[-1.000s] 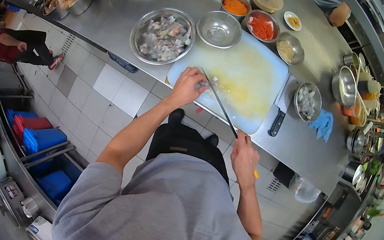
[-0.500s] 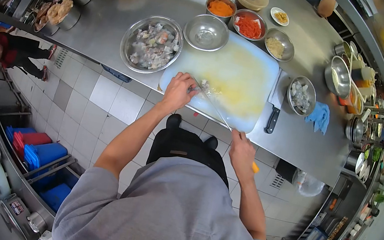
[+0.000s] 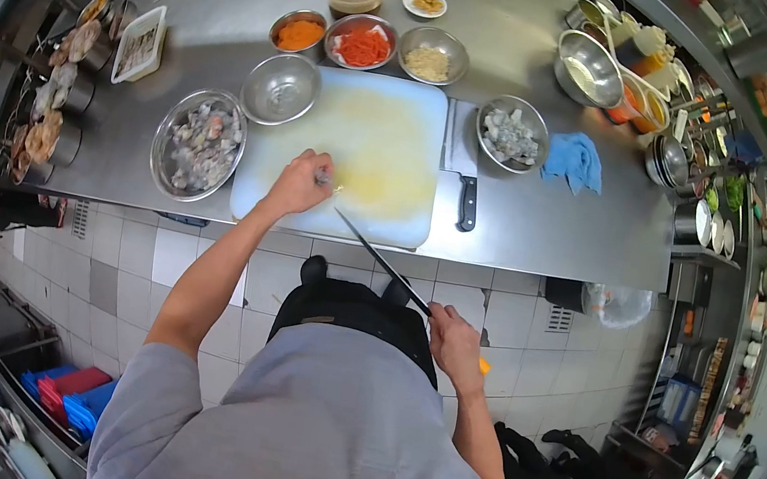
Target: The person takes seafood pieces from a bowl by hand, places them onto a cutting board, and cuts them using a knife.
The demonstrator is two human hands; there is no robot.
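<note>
Over the front of the white cutting board [image 3: 386, 225], my left hand [image 3: 300, 183] is closed with a small grey shrimp [image 3: 323, 178] pinched in its fingertips. A few pale bits lie on the board by those fingers. My right hand [image 3: 455, 343] is wrapped round the yellow handle of a long thin knife [image 3: 386, 266]. Its blade points up and left, with the tip near the board's front edge and most of its length beyond the counter. Left of the board stands a steel bowl [image 3: 157, 163] of greyish-pink raw seafood. To the right, another bowl [image 3: 535, 163] holds grey shrimp.
A cleaver [image 3: 468, 203] lies right of the board, beside a blue cloth [image 3: 574, 160]. An empty-looking steel bowl [image 3: 282, 91] touches the board's back-left corner. Bowls of orange, red and pale chopped food line the back. People stand or bend at the lower right.
My view has turned, so the counter now lies level. The knife has moved away from my left hand, toward me and off the board. Fewer pale bits show on the board.
</note>
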